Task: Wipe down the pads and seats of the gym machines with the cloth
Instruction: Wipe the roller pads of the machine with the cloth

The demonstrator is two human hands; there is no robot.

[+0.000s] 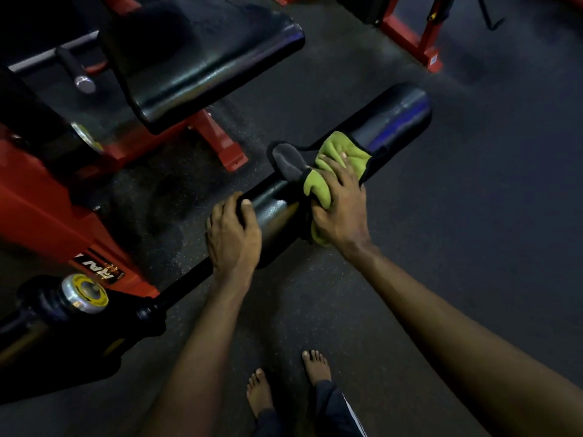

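Note:
A long black roller pad (391,124) runs diagonally from the lower left toward the upper right. A green and grey cloth (342,152) lies draped over its middle. My right hand (342,203) presses the cloth onto the pad, fingers spread over the green side. My left hand (232,234) grips the near end of the roller, fingers curled round it, thumb on top. A black padded seat (202,58) of the same machine sits above and to the left, untouched.
The red machine frame (47,216) and its black pivot arm with a yellow cap (85,293) fill the left side. A second red frame (410,36) stands at the upper right. Dark rubber floor (473,231) lies to the right. My bare feet (284,383) are below.

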